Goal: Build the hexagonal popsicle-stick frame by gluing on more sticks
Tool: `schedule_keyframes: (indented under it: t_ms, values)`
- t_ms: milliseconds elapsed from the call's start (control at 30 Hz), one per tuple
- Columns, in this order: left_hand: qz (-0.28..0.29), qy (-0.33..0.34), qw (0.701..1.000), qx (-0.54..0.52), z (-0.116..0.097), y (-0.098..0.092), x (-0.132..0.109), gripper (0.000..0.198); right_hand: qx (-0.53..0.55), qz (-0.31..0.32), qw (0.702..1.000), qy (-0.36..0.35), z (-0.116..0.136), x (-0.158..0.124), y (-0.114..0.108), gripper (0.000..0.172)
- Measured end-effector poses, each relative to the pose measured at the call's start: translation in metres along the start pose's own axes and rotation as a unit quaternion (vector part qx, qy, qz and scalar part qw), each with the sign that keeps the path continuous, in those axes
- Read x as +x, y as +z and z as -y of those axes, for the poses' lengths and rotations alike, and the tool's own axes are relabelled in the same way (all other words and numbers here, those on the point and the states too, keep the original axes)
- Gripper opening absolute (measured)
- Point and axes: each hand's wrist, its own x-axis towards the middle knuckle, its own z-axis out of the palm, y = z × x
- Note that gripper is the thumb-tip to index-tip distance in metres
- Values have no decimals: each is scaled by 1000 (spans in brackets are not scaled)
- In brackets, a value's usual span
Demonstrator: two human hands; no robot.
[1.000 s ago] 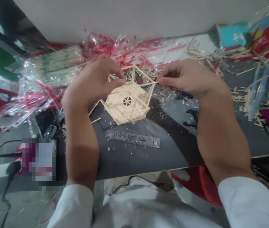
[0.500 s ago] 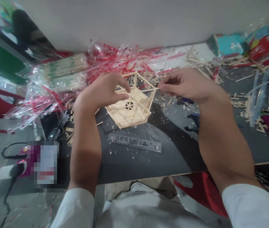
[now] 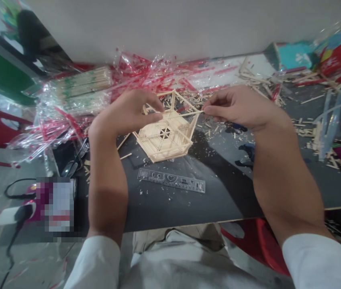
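A pale six-sided lattice of thin wooden sticks (image 3: 170, 138) sits on the dark table, with a star-shaped gap in its middle and raised stick edges at the back and right. Over its rear part lies a single wooden stick (image 3: 184, 115), roughly level. My right hand (image 3: 233, 106) pinches that stick's right end between thumb and fingertips. At the left end, the thumb and forefinger of my left hand (image 3: 128, 110) curve close together around it; the exact contact is hard to make out. My left hand hides the lattice's rear left corner.
A clear stencil ruler (image 3: 172, 180) lies in front of the lattice. Bundled sticks in plastic (image 3: 81, 82) stand behind left, beside red-and-clear wrappers (image 3: 149, 72). Cut stick pieces (image 3: 304, 130) are scattered right. Glasses (image 3: 75, 160) and a blurred-out device (image 3: 60, 206) are at left.
My left thumb and forefinger have come slightly closer together and shifted a little left. The right hand keeps its pinch on the stick. The lattice stays in place.
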Motion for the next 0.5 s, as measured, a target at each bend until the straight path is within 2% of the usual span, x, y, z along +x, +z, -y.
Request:
schedule_keyframes:
  t_ms: [233,367,500]
  values:
    - [-52,-74,995,51,4,-24,-23,22,1,11,1000,2,8,-4,1,24]
    - [-51,-91,992,64,1,-24,-24,24,-1,14,1000,3,9,-5,1,17]
    - [-20,-80,994,65,-4,-18,-17,26,-8,15,1000,3,7,-5,-1,14]
